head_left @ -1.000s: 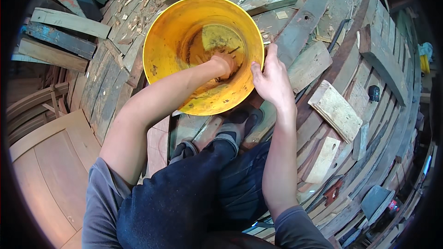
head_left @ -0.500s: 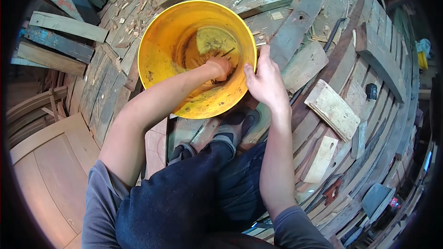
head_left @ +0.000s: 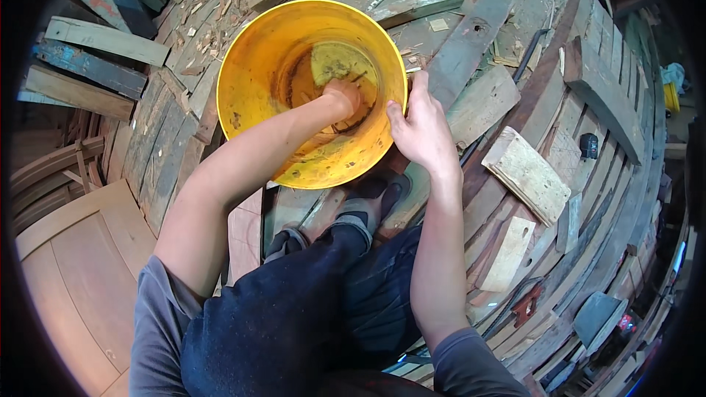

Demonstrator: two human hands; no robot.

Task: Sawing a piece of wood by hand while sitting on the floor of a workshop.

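A yellow bucket with stained, dirty inner walls is tipped so that its open mouth faces me. Deep inside it, my left hand reaches to the bottom, where thin dark bits lie. Its fingers point down and are mostly hidden, so what they hold does not show. My right hand grips the bucket's right rim, thumb on the near side. A short white stick-like piece shows by its fingertips; I cannot make out what it is.
Loose boards and wood chips lie over the plank floor. A thick wood block, a small black object and a red-brown saw handle are to the right. A panelled wooden door lies at the lower left. My shoes are below the bucket.
My left hand has shifted slightly up and left inside the bucket, and a dark stick-like bit by its fingers no longer shows there. My right hand keeps its hold on the rim.
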